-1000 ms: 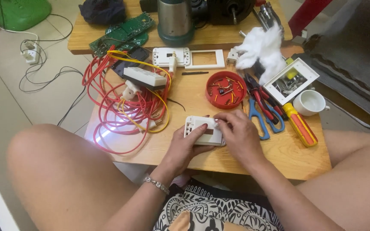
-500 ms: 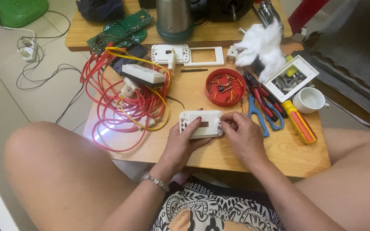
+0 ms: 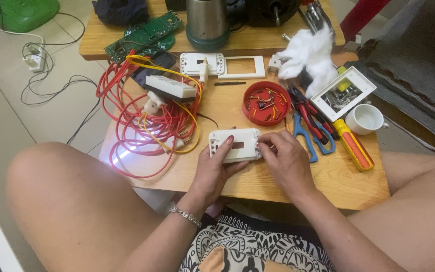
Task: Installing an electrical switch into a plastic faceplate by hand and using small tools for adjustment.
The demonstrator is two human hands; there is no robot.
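Switch plate (image 3: 235,144), white, lies near the bench's (image 3: 328,186) front edge, left hand (image 3: 212,171) closed around its left end, right hand (image 3: 285,161) pinching its right end; a slip could knock it into the red wires (image 3: 142,126) beside it.

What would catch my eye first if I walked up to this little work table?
Probably the tangle of red and yellow wires sprawled over the table's left side, glowing where light hits it. At the front edge, the left hand and right hand both hold a white switch plate flat on the wooden table. To the right sit a red dish of small parts, blue-handled scissors and an orange screwdriver.
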